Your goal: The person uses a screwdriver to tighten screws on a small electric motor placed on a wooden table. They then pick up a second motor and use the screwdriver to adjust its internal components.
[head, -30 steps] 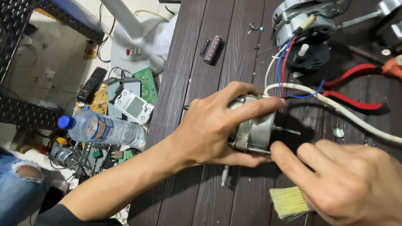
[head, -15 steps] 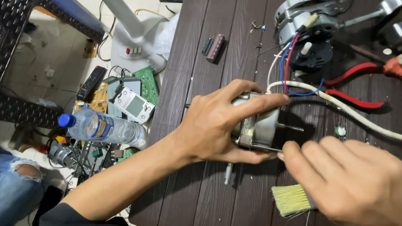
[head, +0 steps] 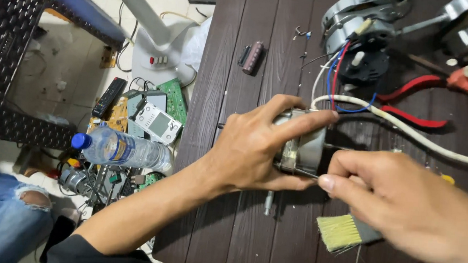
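Left of the dark wood-grain table (head: 231, 93), on the pale floor, lies a clear plastic water bottle (head: 120, 148) with a blue cap, ribbed and on its side, among green circuit boards (head: 173, 97) and a black remote (head: 108, 96); a black lattice stool (head: 9, 50) stands further left still. On the table itself, toward its far edge, rests a small dark ridged capacitor (head: 251, 56). Near the table's middle, the left hand (head: 255, 146) is wrapped over a small electric motor (head: 301, 147), fingers curled across its top and thumb beneath, holding it just above the planks. The motor is a squat cylinder of dull grey metal, scuffed and greasy-looking, with a thin shaft sticking out toward the near edge. The right hand (head: 404, 206) has thumb and forefinger pinched together at the motor's right end; what they grip is hidden. Beneath that hand lies a brush (head: 342, 232) with pale yellow bristles. Beyond it, red-handled pliers (head: 423, 101) and a white cable (head: 409, 133) cross the boards.
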